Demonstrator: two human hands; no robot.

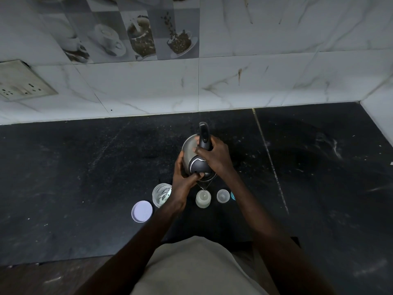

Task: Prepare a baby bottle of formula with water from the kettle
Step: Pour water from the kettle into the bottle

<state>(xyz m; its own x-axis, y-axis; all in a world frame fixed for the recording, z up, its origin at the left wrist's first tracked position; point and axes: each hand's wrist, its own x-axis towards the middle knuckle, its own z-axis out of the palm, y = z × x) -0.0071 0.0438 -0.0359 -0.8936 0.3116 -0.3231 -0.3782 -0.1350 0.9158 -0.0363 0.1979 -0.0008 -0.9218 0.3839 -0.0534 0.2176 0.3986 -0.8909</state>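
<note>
A steel kettle (188, 150) with a dark handle and lid is tipped toward me above the black counter. My right hand (217, 155) grips its handle. My left hand (182, 176) cups the kettle's side, thumb pressing on the dark lid near the spout. A thin stream of water falls from the spout into the open baby bottle (203, 199), which stands upright just below. The bottle's clear cap (223, 196) stands to its right, with a bit of teal ring (233, 196) showing beside my right forearm.
A clear formula jar (161, 193) stands open left of my left wrist, its white lid (142, 211) lying flat in front of it. The tiled wall rises behind the black counter (85, 177); a socket plate (23, 81) is at far left.
</note>
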